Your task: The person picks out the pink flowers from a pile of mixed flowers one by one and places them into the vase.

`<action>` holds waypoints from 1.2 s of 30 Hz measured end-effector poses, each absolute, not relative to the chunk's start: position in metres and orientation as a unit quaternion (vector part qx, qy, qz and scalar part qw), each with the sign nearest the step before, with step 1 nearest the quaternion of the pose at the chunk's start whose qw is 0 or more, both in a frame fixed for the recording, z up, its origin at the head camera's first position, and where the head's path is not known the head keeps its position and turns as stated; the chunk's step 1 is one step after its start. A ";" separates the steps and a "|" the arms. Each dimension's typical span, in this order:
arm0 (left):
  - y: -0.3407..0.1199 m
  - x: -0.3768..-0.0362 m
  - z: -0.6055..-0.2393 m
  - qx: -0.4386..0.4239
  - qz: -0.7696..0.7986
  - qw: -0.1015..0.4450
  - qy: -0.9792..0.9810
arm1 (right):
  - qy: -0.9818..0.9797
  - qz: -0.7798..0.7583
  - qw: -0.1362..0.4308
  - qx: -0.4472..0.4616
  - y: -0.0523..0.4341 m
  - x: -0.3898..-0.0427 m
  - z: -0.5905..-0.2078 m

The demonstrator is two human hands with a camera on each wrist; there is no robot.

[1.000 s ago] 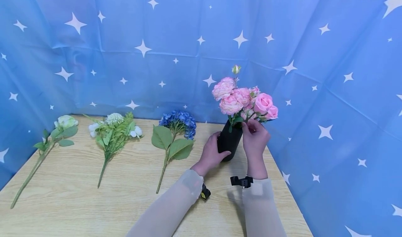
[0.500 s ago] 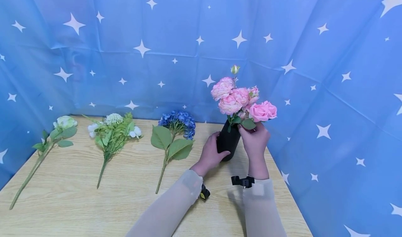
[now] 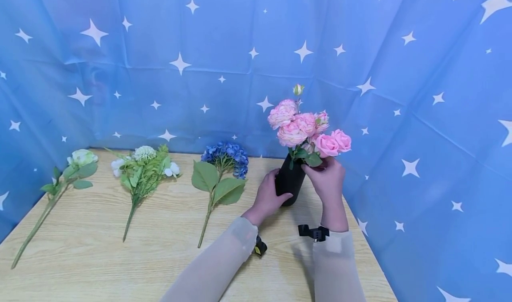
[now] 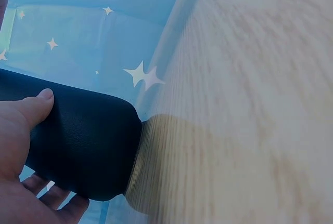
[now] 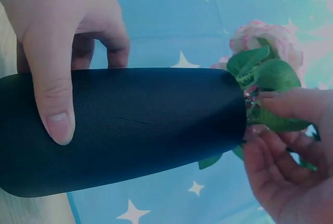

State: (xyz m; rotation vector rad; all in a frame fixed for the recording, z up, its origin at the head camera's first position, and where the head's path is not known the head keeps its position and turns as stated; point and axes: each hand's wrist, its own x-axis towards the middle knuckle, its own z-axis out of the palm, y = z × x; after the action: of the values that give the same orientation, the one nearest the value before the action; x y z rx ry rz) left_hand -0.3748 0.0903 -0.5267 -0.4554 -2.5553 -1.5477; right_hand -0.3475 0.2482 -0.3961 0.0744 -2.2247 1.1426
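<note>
My left hand (image 3: pixel 269 196) grips a black vase (image 3: pixel 289 184) from its left side, thumb across the front. The vase stands slightly tilted on the table; in the left wrist view its base (image 4: pixel 112 151) touches the wood. Pale pink ruffled flowers (image 3: pixel 292 134) rise from its mouth, with a small bud above them. At the mouth's right side, my right hand (image 3: pixel 329 181) holds a stem of pink roses (image 3: pixel 328 145) just below the blooms. In the right wrist view, that thumb and fingers (image 5: pixel 283 104) close around stems and leaves at the rim; the stem itself is mostly hidden.
Left of the vase, a blue hydrangea (image 3: pixel 227 157), a white-and-green bunch (image 3: pixel 144 173) and a white rose stem (image 3: pixel 82 157) lie apart on the wooden table (image 3: pixel 168 257). A blue star-patterned curtain (image 3: pixel 224 39) hangs behind and along the right side.
The pink roses have turned and sunk slightly toward the vase mouth, and my right hand has shifted a little downward with them. My left hand keeps its grip on the vase.
</note>
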 end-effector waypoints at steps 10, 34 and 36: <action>0.087 -0.377 -0.528 -0.141 -0.512 0.069 -0.844 | -0.859 0.439 0.261 0.034 0.248 -0.349 -0.394; 0.078 -0.380 -0.529 -0.138 -0.506 0.066 -0.849 | -0.927 0.344 0.144 0.052 0.261 -0.350 -0.387; 0.074 -0.381 -0.530 -0.144 -0.496 0.065 -0.854 | -0.935 0.333 0.107 0.059 0.262 -0.350 -0.387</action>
State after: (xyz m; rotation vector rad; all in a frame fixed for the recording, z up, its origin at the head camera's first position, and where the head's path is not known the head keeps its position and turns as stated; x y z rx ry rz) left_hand -0.3805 0.0736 -0.5298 -0.4356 -2.5773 -1.4969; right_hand -0.3502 0.2620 -0.3872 0.1723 -2.7526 0.9815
